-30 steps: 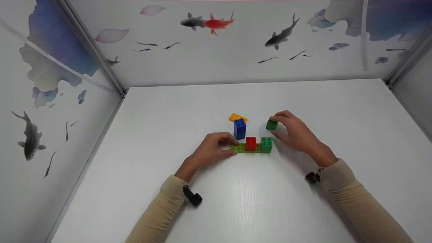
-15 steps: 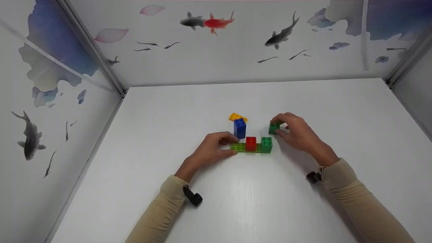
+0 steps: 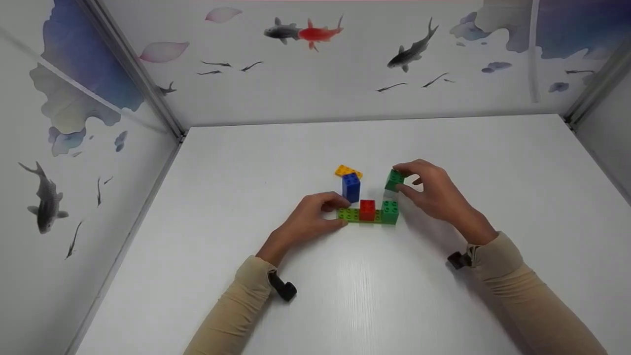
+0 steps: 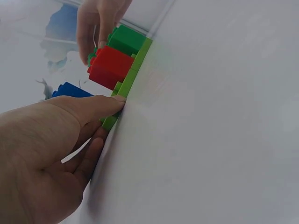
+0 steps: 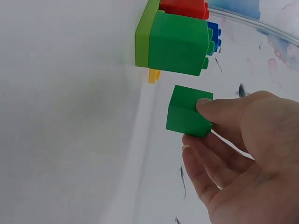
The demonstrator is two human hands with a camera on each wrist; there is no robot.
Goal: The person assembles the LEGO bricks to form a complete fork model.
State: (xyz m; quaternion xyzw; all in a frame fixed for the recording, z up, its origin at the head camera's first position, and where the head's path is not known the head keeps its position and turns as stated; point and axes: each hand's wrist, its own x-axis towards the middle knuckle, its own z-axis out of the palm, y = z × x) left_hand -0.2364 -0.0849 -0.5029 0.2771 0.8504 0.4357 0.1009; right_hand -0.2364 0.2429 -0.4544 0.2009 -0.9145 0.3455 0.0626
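Pinching the lime base (image 3: 349, 215) at its left end, my left hand (image 3: 315, 214) sets its thumb on the near edge and a finger on the far edge; I judge this grip stops the base sliding on the white table (image 3: 320, 296). Because I take only the end, the studs between my fingers and the red block (image 3: 367, 210) are left uncovered. My right hand (image 3: 434, 190) pinches the loose green block (image 3: 394, 181) by opposite sides, thumb near and fingertips far, so its studs face mostly up and no finger shows beneath it. That block is beyond the right end of the base, apart from it, tilted a little and seemingly raised off the table.

The red block stands near the middle of the base and the end block (image 3: 390, 213) at its right end, bare studs between them. The blue block (image 3: 351, 188) stands upright just beyond the base; the yellow plate (image 3: 347, 170) lies flat farther off, partly hidden behind it.

All the pieces look like smooth, hard plastic with round studs. The loose block is nearly a cube, the blue one taller than wide, the base long and thin. The table has a soft sheen.
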